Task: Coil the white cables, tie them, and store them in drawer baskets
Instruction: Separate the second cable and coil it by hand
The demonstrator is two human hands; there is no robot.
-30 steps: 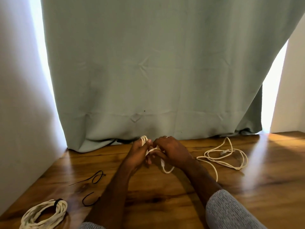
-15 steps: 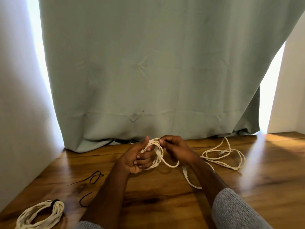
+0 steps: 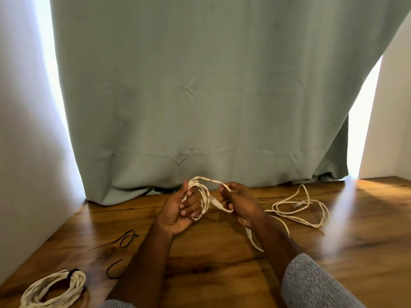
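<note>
My left hand (image 3: 180,211) grips a small coil of white cable (image 3: 203,196), palm up, with the loops round its fingers. To the right of it my right hand (image 3: 241,202) pinches the same cable's free strand; the strand arcs from the coil's top to these fingers. The loose tail (image 3: 252,237) hangs below my right wrist. A second white cable (image 3: 300,207) lies loose on the wooden table (image 3: 355,230) to the right. A finished white coil (image 3: 55,287) bound with a black tie lies at the front left.
Two black ties lie on the table left of my left arm, one looped (image 3: 126,238) and one curved (image 3: 114,268). A green curtain (image 3: 200,96) hangs to the table's back edge. White walls close in on the left and right.
My hands have drawn apart. The left hand has turned palm up with the coil on its fingers, and the right hand has pulled a loop of strand out to the right.
</note>
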